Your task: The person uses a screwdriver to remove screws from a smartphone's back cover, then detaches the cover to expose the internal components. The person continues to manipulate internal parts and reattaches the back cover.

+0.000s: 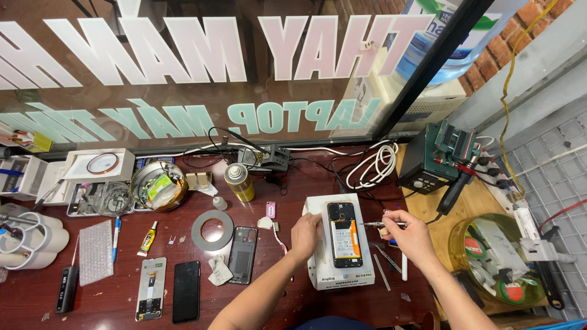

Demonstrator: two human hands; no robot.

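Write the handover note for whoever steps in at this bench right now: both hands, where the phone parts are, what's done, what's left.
Left hand: steadies the opened black phone with the orange-labelled battery, which lies back-off on the white rectangular pad.
Right hand: holds a thin metal screwdriver, tip at the phone's right edge.
Parts: dark back cover lies left of the pad; metal tweezers lie to its right.
Done: back cover is off.
Left: battery and board remain in the phone; which screws are out cannot be told.

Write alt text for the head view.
A left hand steadies an opened phone on a white box while the right hand holds a screwdriver to it, on a cluttered dark red table.
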